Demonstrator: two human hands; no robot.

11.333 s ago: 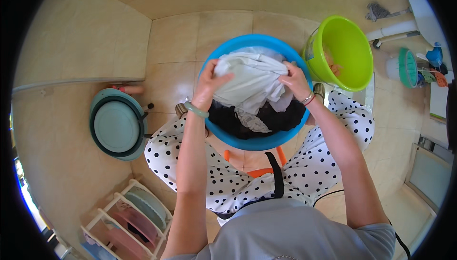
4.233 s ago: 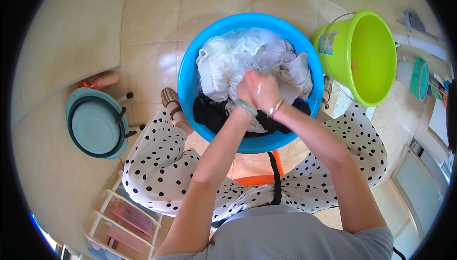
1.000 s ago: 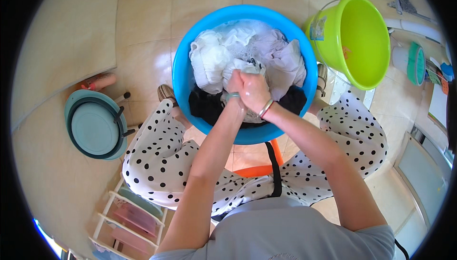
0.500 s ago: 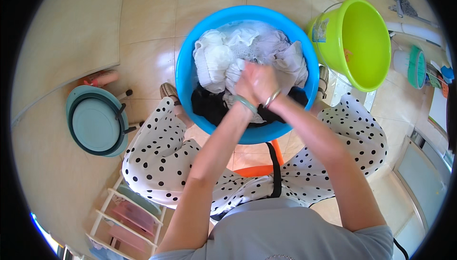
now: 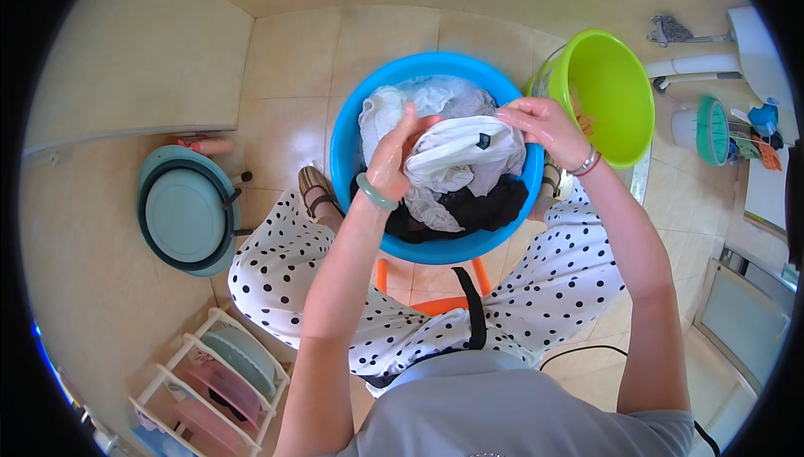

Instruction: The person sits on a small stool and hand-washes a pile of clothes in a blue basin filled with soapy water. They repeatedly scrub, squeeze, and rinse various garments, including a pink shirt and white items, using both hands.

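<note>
A white garment (image 5: 452,149) with a small dark label is stretched between my two hands above a blue basin (image 5: 342,147). My left hand (image 5: 395,154), with a pale green bangle at its wrist, grips the garment's left end; part of its fingers is hidden by the cloth. At the other end my right hand (image 5: 548,128) pinches the upper edge between thumb and fingers. Below and around it, more white and pale grey laundry (image 5: 383,114) lies in sudsy water. Black cloth (image 5: 481,210) fills the near side of the basin.
A lime green bucket (image 5: 615,93) stands close on the basin's right. On the left, folded grey-green basins (image 5: 186,210) hang at the wall. A white rack (image 5: 213,382) stands lower left. Orange stool legs (image 5: 435,305) show beneath me, between my knees in dotted trousers.
My hands were together over the laundry, blurred; now they are apart, with the white garment lifted and spread between them. The whole view has shifted slightly, the basin appearing lower.
</note>
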